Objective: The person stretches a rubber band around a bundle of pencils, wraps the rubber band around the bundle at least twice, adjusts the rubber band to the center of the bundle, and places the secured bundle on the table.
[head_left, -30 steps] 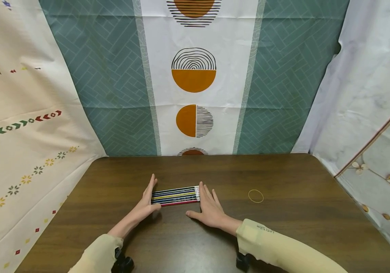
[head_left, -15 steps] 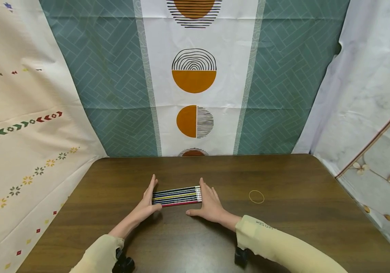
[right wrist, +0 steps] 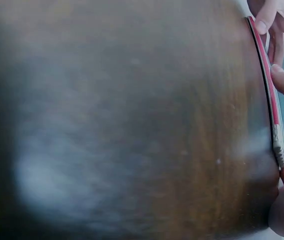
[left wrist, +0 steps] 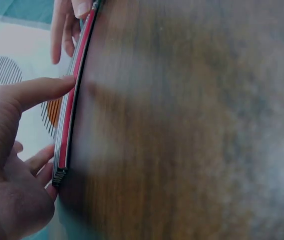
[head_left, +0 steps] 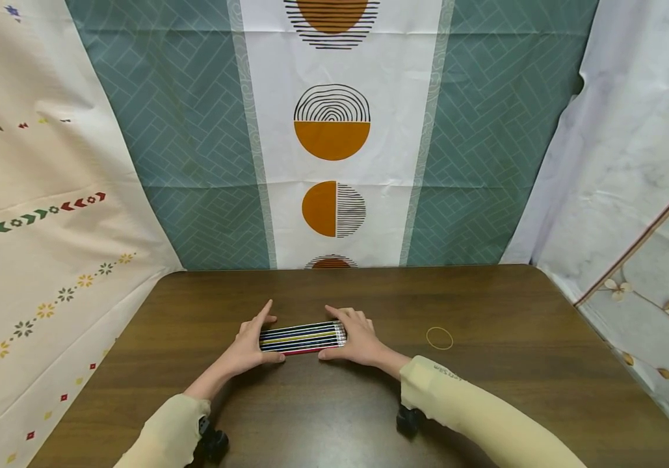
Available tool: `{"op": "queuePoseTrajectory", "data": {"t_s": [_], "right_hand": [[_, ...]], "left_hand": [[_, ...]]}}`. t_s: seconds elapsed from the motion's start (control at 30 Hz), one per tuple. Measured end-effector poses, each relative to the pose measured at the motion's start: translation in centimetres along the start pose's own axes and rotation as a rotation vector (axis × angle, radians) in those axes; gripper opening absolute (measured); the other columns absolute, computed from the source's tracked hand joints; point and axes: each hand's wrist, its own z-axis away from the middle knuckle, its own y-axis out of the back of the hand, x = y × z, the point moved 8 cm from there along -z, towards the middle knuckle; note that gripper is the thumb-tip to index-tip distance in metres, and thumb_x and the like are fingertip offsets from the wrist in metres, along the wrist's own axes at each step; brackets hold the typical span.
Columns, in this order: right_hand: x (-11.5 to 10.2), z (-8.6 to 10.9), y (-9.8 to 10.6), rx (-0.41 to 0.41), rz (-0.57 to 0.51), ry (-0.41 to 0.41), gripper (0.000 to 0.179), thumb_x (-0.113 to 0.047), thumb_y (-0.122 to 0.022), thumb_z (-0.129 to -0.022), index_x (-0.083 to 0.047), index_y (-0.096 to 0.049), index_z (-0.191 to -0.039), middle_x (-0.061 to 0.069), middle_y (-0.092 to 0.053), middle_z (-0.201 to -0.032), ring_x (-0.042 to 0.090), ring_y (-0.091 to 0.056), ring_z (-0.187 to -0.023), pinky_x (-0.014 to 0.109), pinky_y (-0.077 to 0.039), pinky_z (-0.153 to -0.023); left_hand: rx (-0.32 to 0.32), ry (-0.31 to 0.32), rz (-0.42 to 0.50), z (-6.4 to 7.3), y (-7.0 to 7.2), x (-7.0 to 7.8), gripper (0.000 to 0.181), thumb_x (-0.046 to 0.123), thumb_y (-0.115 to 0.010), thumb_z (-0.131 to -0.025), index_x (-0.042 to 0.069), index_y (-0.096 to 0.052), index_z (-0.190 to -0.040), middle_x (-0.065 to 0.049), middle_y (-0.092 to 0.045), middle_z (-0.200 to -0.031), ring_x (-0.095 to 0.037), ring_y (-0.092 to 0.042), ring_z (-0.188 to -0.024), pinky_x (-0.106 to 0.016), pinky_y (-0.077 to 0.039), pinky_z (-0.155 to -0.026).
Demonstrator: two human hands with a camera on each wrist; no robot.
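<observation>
A flat row of several pencils (head_left: 301, 338), mostly black and white with a yellow one among them, lies between my hands on the brown table. Their eraser ends point right. A red pencil (left wrist: 69, 115) forms the near edge. My left hand (head_left: 245, 348) holds the left end, its thumb on the red pencil and fingers toward the far side; the index finger stretches past the row. At the eraser end, my right hand (head_left: 360, 342) grips the row between thumb in front and fingers behind. Both palms hide parts of the pencil ends.
A thin yellow rubber band (head_left: 452, 338) lies on the table (head_left: 486, 403) to the right of my right hand. Patterned cloths hang behind the table (head_left: 194, 162) and along both sides.
Both thumbs have moved inward along the row's near edge. The right fingers have swung left over its far side, and the hands have gone from flanking the ends to holding the row.
</observation>
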Motion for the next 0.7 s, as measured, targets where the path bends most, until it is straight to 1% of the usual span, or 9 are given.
{"op": "queuePoseTrajectory", "data": {"t_s": [0.07,0.17,0.27,0.4,0.7], "right_hand": [[-0.06,-0.23,0.06,-0.007,-0.016,0.015,0.097,-0.048,-0.084,-0.072,-0.018,-0.039,-0.152,0.008,-0.051,-0.138,0.026,-0.041,-0.116,0.04,-0.029,-0.087],[0.01,-0.52,0.06,-0.021,-0.023,0.015,0.094,-0.047,-0.083,-0.073,-0.02,-0.039,-0.152,0.005,-0.053,-0.137,0.023,-0.041,-0.116,0.037,-0.027,-0.085],[0.11,-0.76,0.01,-0.03,-0.013,0.013,0.09,-0.047,-0.082,-0.075,-0.023,-0.041,-0.151,0.004,-0.055,-0.133,0.022,-0.041,-0.115,0.035,-0.026,-0.083],[0.13,-0.96,-0.01,-0.035,-0.011,0.019,0.086,-0.045,-0.083,-0.076,-0.024,-0.044,-0.149,0.003,-0.057,-0.129,0.022,-0.041,-0.113,0.033,-0.025,-0.081],[-0.07,-1.1,0.08,-0.05,-0.03,0.013,0.082,-0.042,-0.084,-0.074,-0.024,-0.048,-0.146,0.003,-0.057,-0.124,0.022,-0.041,-0.11,0.035,-0.024,-0.081]], "left_hand": [[-0.005,-0.007,-0.013,-0.19,-0.05,-0.08,0.117,0.029,-0.087,-0.071,0.01,-0.013,-0.159,-0.018,-0.048,-0.147,-0.043,-0.032,-0.133,-0.068,-0.022,-0.105],[-0.003,-0.024,-0.023,-0.46,-0.11,-0.14,0.112,0.026,-0.087,-0.071,0.01,-0.018,-0.158,-0.014,-0.053,-0.143,-0.039,-0.037,-0.129,-0.066,-0.023,-0.103],[-0.008,-0.027,-0.009,-0.63,-0.14,-0.26,0.108,0.023,-0.086,-0.072,0.009,-0.021,-0.157,-0.01,-0.057,-0.138,-0.036,-0.04,-0.127,-0.067,-0.022,-0.104],[-0.028,-0.023,0.005,-0.72,-0.19,-0.36,0.104,0.02,-0.085,-0.074,0.009,-0.024,-0.157,-0.008,-0.059,-0.137,-0.035,-0.04,-0.126,-0.067,-0.019,-0.105],[-0.057,-0.046,-0.008,-0.85,-0.15,-0.3,0.096,0.02,-0.084,-0.076,0.009,-0.03,-0.155,-0.007,-0.06,-0.135,-0.033,-0.04,-0.122,-0.064,-0.02,-0.101]]}}
